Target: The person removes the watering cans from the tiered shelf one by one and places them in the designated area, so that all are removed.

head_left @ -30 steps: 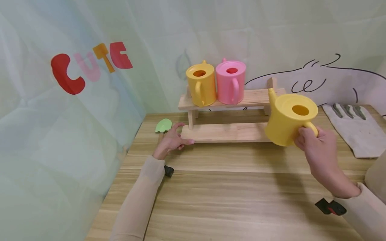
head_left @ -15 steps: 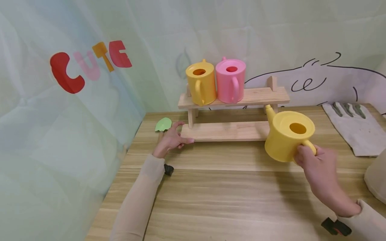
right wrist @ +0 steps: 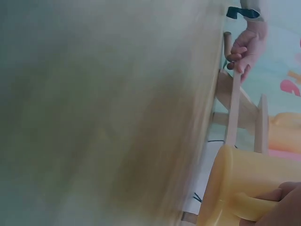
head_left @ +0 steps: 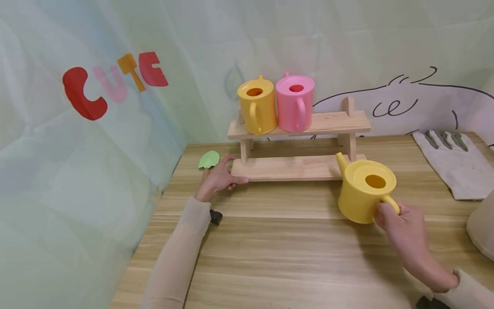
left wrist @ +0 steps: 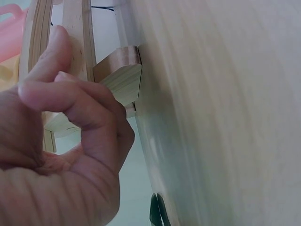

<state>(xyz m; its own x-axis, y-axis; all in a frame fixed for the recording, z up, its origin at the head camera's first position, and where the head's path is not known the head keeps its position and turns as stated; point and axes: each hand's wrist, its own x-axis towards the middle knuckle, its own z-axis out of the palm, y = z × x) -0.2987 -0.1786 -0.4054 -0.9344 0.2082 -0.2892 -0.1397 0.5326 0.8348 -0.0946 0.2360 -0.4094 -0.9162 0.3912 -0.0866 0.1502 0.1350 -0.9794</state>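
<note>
Yellow watering can [head_left: 356,201] just left of the right hand [head_left: 406,234], handle [head_left: 392,203] clamped in its grip.

Wood-grain table [head_left: 285,262]: runs back to pale green-blue backdrop [head_left: 216,38]. Near far left corner, green trowel [head_left: 209,159]: lies flat, blade toward backdrop, brown handle [head_left: 205,175] partly hidden. On backdrop's left side, red C [head_left: 77,92], pink U [head_left: 118,95], orange T [head_left: 129,64], red E [head_left: 146,69] (together spells CUTE). On rear side, faint leaf outline [head_left: 234,81], black line drawing [head_left: 391,109]. Far right on table, pale cloth [head_left: 459,171]: shows dark green strips [head_left: 445,141] at far end. At right edge, beige object [head_left: 482,231]: cut off by frame.
</note>
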